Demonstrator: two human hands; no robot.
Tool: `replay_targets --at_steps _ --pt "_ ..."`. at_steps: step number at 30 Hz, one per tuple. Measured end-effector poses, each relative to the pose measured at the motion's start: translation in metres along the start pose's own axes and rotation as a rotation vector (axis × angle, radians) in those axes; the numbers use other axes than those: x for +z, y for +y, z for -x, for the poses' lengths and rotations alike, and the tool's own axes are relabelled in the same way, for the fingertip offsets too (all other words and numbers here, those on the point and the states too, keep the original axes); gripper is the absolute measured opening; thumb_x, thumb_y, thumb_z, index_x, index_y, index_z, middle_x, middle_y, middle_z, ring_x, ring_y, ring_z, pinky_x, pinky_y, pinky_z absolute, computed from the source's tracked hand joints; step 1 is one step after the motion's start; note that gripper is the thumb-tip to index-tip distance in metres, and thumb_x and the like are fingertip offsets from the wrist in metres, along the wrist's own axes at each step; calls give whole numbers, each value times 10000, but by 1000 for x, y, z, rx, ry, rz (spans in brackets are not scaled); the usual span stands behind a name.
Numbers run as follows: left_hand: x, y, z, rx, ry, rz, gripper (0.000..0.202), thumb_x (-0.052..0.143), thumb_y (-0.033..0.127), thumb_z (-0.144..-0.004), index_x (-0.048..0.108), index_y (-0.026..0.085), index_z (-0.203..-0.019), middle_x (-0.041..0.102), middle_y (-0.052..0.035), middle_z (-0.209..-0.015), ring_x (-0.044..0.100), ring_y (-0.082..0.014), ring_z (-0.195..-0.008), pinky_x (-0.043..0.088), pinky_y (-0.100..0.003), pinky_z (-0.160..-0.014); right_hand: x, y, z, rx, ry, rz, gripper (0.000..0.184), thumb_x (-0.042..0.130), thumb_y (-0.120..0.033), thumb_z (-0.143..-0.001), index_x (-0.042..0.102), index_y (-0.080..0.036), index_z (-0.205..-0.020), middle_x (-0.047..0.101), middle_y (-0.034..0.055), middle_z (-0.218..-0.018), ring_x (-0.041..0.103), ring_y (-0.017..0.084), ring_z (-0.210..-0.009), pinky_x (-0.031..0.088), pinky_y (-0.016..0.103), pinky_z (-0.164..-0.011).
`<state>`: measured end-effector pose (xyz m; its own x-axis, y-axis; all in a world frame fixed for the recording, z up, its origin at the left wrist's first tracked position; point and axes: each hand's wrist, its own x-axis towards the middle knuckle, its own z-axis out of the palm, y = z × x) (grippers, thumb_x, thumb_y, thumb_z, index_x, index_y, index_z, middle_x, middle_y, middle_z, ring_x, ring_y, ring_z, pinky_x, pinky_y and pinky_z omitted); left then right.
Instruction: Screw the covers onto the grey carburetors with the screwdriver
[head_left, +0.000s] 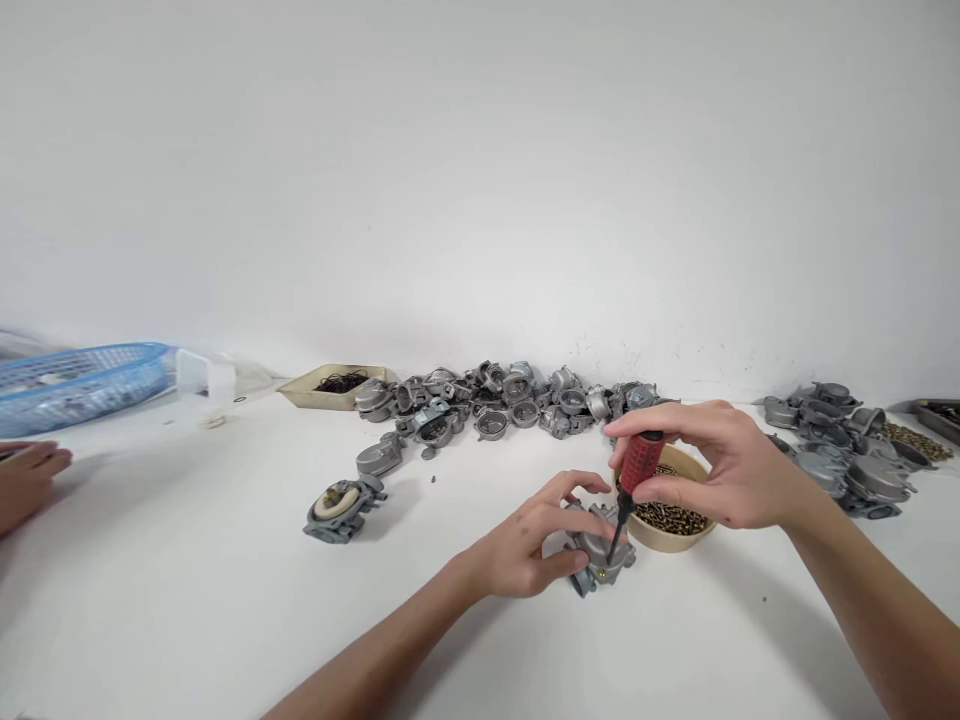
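My left hand (525, 545) is closed around a small grey metal carburetor body (600, 555) that rests on the white table (187, 600). My right hand (720, 465) grips the red handle of a screwdriver (637, 470), held upright. Its black shaft points down onto the carburetor body, beside a brass screw. Just behind them stands a beige bowl (664, 538) full of small brass screws.
A heap of grey carburetor parts (502, 400) lies along the wall, with more such parts (840, 450) at right. One carburetor (341, 505) sits apart at left. A beige tray (334, 385), a blue basket (82, 385) and another person's hand (26, 480) are at left.
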<state>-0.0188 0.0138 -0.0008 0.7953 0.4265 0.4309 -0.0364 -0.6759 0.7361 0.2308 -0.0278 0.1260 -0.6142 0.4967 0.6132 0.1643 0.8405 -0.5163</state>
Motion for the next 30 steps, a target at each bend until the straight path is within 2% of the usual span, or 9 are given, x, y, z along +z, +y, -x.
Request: replay_targets --at_steps 4,8,11,15,21,30 --pt "-3 5 -1 -7 -18 -23 278 574 241 -1011 765 280 -1210 492 -116 -1457 561 -331 -1303 534 -521 -1092 -4 0 3 -5 47 -38 427 743 -134 -971 666 -285 -1363 787 48 -1045 755 199 -940 633 343 -854" --pt "-4 10 -2 -28 -28 38 327 600 141 -913 783 269 -1152 549 -105 -1415 640 -303 -1199 600 -450 -984 -12 -2 8 7 120 -50 470 758 -115 -953 671 -325 -1364 764 29 -1079 745 186 -949 638 321 -846" --pt "-3 14 -4 -23 -32 79 277 684 171 -862 786 247 -1108 596 -108 -1404 657 -313 -1181 578 -480 -1020 -18 -2 10 22 170 15 459 756 -119 -949 682 -335 -1347 762 18 -1059 743 176 -918 642 294 -813" --pt "0 11 -5 0 -12 104 222 817 252 -831 784 223 -1049 593 -126 -1435 658 -319 -1191 538 -503 -1072 -22 2 10 55 159 162 416 748 -136 -948 692 -325 -1314 772 10 -1046 740 164 -855 640 272 -785" --pt "3 3 -3 41 -11 84 210 779 233 -889 775 226 -1099 578 -139 -1454 643 -313 -1226 531 -510 -1081 -18 12 9 116 130 176 345 753 -190 -943 708 -295 -1269 773 13 -1013 740 181 -843 644 289 -764" --pt "3 2 -3 24 -15 85 202 773 245 -895 780 225 -1096 572 -141 -1456 623 -324 -1254 541 -501 -1059 -15 17 9 128 102 135 401 741 -172 -942 697 -347 -1300 757 -14 -1028 722 156 -869 619 268 -782"
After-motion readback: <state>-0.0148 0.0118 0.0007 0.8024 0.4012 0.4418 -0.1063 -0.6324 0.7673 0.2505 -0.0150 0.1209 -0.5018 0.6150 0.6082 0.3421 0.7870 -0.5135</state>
